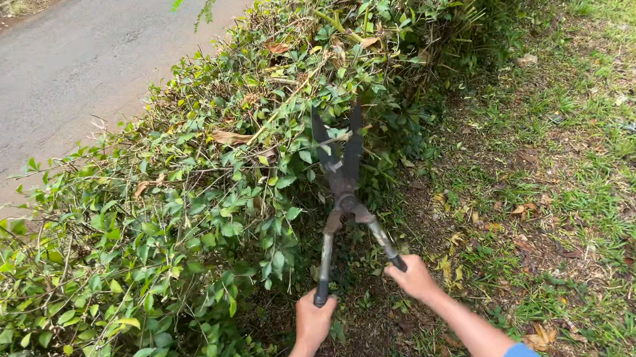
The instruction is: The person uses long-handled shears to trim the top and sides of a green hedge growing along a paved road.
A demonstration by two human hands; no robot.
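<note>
Both fists, left hand (314,322) and right hand (413,277), clamped round the handle ends of the hedge shears (343,188), blades slightly apart at the hedge (186,210) side; probably heavy, rigid steel, best gripped far back.

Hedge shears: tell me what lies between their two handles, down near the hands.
In the head view, between the handles of the hedge shears lies only bare soil with sparse small weeds; left hand and right hand grip apart.
</note>
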